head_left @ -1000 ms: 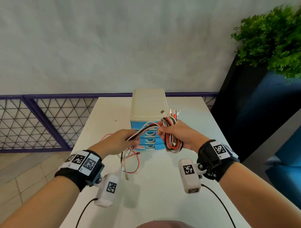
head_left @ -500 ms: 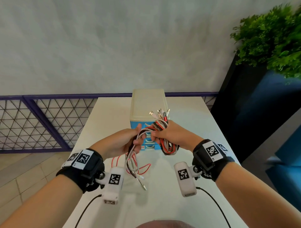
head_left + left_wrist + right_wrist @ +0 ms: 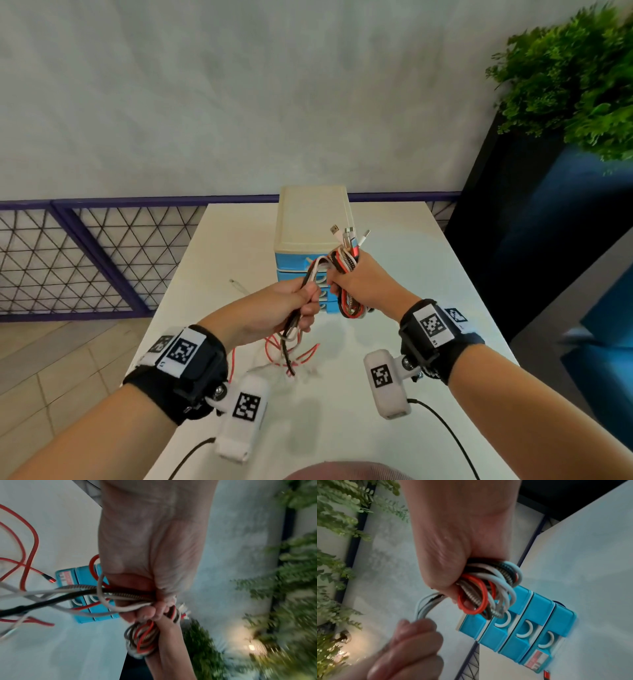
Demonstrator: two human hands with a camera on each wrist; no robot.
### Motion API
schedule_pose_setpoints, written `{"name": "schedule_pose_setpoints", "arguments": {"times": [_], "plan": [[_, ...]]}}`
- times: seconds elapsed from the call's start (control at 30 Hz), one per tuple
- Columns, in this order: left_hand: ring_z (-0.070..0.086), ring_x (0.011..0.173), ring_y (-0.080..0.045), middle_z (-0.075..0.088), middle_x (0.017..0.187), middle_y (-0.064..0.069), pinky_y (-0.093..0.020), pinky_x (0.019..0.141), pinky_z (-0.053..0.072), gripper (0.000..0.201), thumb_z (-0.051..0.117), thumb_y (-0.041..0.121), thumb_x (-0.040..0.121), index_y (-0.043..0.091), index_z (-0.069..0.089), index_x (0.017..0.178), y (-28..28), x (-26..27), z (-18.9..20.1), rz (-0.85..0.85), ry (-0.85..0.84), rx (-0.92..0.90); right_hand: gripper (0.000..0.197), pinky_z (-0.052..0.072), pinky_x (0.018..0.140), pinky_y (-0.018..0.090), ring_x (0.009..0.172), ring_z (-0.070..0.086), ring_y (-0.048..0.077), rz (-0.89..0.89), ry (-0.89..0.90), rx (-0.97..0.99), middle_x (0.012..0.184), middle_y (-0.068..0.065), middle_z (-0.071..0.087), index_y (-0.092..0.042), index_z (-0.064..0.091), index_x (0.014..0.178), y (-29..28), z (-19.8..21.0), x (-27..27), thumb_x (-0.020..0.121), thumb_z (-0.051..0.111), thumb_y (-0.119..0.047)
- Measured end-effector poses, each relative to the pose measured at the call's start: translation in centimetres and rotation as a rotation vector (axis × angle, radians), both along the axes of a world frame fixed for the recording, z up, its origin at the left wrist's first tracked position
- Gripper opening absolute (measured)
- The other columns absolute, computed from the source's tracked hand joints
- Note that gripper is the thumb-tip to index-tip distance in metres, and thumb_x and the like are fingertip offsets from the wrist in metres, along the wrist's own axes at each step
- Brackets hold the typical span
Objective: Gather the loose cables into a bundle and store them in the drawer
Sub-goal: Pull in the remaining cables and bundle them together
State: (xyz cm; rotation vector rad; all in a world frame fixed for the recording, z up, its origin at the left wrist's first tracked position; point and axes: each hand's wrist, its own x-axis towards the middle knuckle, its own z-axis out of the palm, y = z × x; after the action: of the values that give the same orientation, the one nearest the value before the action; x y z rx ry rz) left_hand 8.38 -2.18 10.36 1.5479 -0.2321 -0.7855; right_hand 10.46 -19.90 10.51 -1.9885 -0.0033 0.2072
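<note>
The coiled bundle [image 3: 349, 284] of red, white and braided cables hung upright in the right hand [image 3: 363, 286], whose fingers were curled tight round its middle, plugs sticking up above the fist. From the coil's top the loose tails [image 3: 294, 346] arched leftward into the left hand [image 3: 270, 313], closed round them just beside the right, their ends trailing down to the table [image 3: 342, 411]. The drawer unit [image 3: 310, 260] stood directly behind both hands, all drawers apparently shut; the next wrap probably runs along the coil's long axis.
</note>
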Motion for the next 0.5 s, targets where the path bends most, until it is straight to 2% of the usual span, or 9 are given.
{"name": "schedule_pose_setpoints", "arguments": {"times": [0.07, 0.13, 0.23, 0.3, 0.37, 0.43, 0.5], "plan": [[0.043, 0.055, -0.010, 0.039, 0.066, 0.004, -0.020, 0.061, 0.043, 0.024, 0.031, 0.028, 0.103, 0.013, 0.040, 0.086, -1.0, -0.5, 0.1, 0.029, -0.111, 0.050, 0.003, 0.044, 0.050, 0.009, 0.048, 0.059, -0.005, -0.044, -0.039, -0.014, 0.069, -0.003, 0.063, -0.010, 0.057, 0.091, 0.3, -0.2, 0.1, 0.093, 0.056, -0.012], [0.045, 0.055, -0.010, 0.040, 0.067, 0.003, -0.018, 0.057, 0.042, 0.025, 0.031, 0.029, 0.103, 0.014, 0.039, 0.085, -1.9, -1.0, 0.3, 0.064, -0.202, 0.086, 0.009, 0.043, 0.051, 0.011, 0.048, 0.058, -0.004, -0.075, -0.068, -0.010, 0.067, -0.004, 0.061, -0.012, 0.057, 0.084, 0.6, -0.2, 0.0, 0.093, 0.055, -0.011], [0.048, 0.053, -0.010, 0.046, 0.068, 0.001, -0.022, 0.058, 0.042, 0.026, 0.031, 0.027, 0.103, 0.014, 0.045, 0.085, -2.9, -1.1, 0.4, 0.101, -0.298, 0.116, 0.013, 0.047, 0.055, 0.018, 0.052, 0.055, 0.008, -0.070, -0.075, 0.023, 0.062, 0.001, 0.056, -0.011, 0.057, 0.079, 0.7, 0.2, -0.2, 0.091, 0.054, -0.010], [0.048, 0.050, -0.009, 0.047, 0.065, 0.003, -0.023, 0.058, 0.042, 0.026, 0.032, 0.025, 0.103, 0.012, 0.053, 0.096, -3.1, -1.1, 0.5, 0.117, -0.303, 0.107, 0.014, 0.050, 0.056, 0.021, 0.055, 0.056, 0.016, -0.040, -0.023, 0.088, 0.061, 0.009, 0.055, -0.008, 0.058, 0.078, 0.5, 0.3, -0.3, 0.091, 0.055, -0.010], [0.046, 0.048, -0.008, 0.042, 0.062, 0.006, -0.022, 0.057, 0.041, 0.028, 0.035, 0.026, 0.102, 0.010, 0.057, 0.108, -2.9, -1.0, 0.6, 0.103, -0.271, 0.084, 0.010, 0.052, 0.066, 0.031, 0.064, 0.057, 0.024, -0.030, 0.032, 0.171, 0.067, 0.015, 0.055, -0.004, 0.061, 0.085, 0.1, 0.2, -0.3, 0.091, 0.058, -0.012], [0.045, 0.049, -0.008, 0.040, 0.061, 0.007, -0.021, 0.058, 0.041, 0.030, 0.036, 0.027, 0.102, 0.011, 0.058, 0.114, -2.5, -0.8, 0.8, 0.087, -0.268, 0.117, 0.010, 0.051, 0.069, 0.037, 0.065, 0.056, 0.025, -0.008, 0.072, 0.257, 0.064, 0.011, 0.055, -0.005, 0.061, 0.086, -0.3, 0.1, -0.3, 0.091, 0.059, -0.013], [0.044, 0.051, -0.009, 0.039, 0.061, 0.007, -0.022, 0.058, 0.041, 0.031, 0.035, 0.027, 0.102, 0.012, 0.058, 0.117, -2.0, -0.6, 0.8, 0.078, -0.294, 0.172, 0.011, 0.052, 0.066, 0.035, 0.063, 0.060, 0.020, 0.004, 0.115, 0.339, 0.062, 0.005, 0.058, -0.008, 0.059, 0.083, -0.8, 0.3, -0.5, 0.093, 0.060, -0.014]]}}
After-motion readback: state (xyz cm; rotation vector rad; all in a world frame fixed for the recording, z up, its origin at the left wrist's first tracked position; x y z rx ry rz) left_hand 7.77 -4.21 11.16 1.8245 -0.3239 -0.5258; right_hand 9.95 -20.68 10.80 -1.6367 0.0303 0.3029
